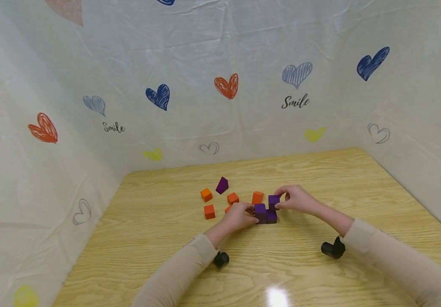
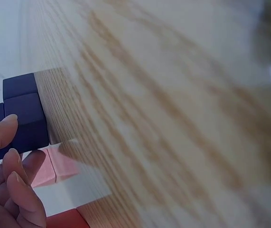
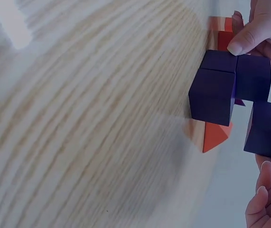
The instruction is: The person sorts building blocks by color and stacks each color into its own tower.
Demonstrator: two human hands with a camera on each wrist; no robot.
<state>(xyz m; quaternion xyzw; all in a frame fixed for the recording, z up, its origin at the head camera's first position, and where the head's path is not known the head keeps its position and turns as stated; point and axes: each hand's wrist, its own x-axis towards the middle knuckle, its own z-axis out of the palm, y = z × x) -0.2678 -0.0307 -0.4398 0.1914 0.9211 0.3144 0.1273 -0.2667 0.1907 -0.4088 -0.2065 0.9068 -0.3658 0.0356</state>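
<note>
Near the middle of the table, my left hand [image 1: 239, 216] pinches the upper cube of a two-high stack of purple cubes [image 1: 260, 213]. Its thumb shows on the stack's near side in the left wrist view. Beside that stack, on its right, a single purple cube [image 1: 272, 216] sits on the table. My right hand [image 1: 296, 199] pinches another purple cube [image 3: 264, 130] between thumb and fingers. This cube is raised, close over the single cube and near the stack's upper cube [image 3: 253, 78].
Left of the hands lie an orange cube [image 1: 206, 195], red-orange cubes [image 1: 209, 212] and a purple angled block [image 1: 222, 185]. An orange block [image 1: 257, 197] lies just behind the stack. A sheet printed with hearts [image 1: 228, 123] hangs behind the wooden table [image 1: 159, 221].
</note>
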